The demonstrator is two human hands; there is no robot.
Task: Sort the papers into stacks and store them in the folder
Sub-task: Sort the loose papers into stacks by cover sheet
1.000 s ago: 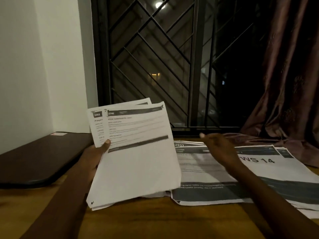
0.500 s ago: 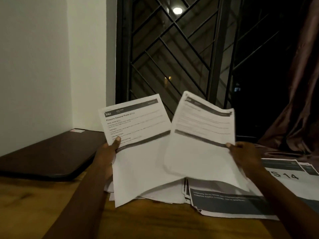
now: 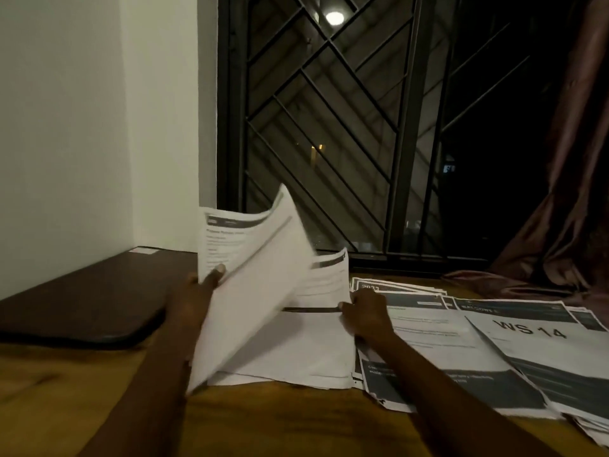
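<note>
Single head-worn view, looking forward and down over the wooden table [image 3: 296, 423] toward the barred window [image 3: 329, 127] (white wall [image 3: 66, 127] at left), close in, left hand [image 3: 194, 298] and right hand [image 3: 365, 311] just below the lens.

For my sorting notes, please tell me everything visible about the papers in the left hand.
The papers are white printed sheets with a dark header bar and blurred text. The left hand holds them raised and tilted, thumb on the printed side. The front sheet bows to the right, its lower corner near the table.
</note>
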